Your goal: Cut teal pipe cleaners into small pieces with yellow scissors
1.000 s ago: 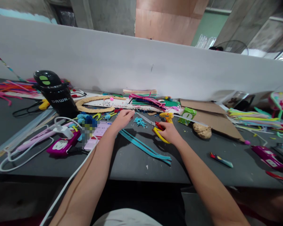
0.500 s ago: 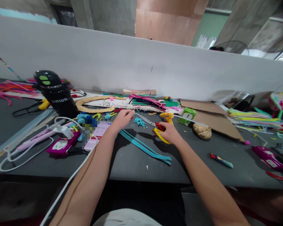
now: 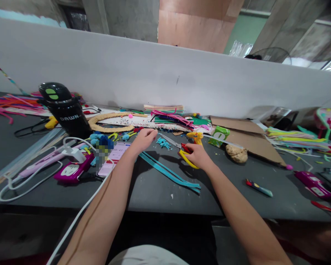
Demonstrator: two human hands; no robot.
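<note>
My right hand [image 3: 199, 156] is wrapped round the red and yellow handles of a pair of scissors [image 3: 185, 154]. Their blades point to the upper left, with the tips close by the fingertips of my left hand [image 3: 145, 140]. That hand is closed in a pinch; anything between its fingers is too small to make out. Below the blades lies a small heap of short blue pieces [image 3: 163, 144]. Long blue pipe cleaners [image 3: 168, 173] stretch across the table from near my left wrist toward the lower right. A yellow glue gun [image 3: 195, 137] lies just beyond my right hand.
Left of my left forearm are a phone [image 3: 114, 162], a purple power strip [image 3: 74, 170] with white cables, and a black bottle [image 3: 67, 114]. To the right stand a green box [image 3: 219, 136], cardboard [image 3: 253, 143] and a cutter [image 3: 258, 188]. Bundled pipe cleaners [image 3: 171, 117] lie at the back.
</note>
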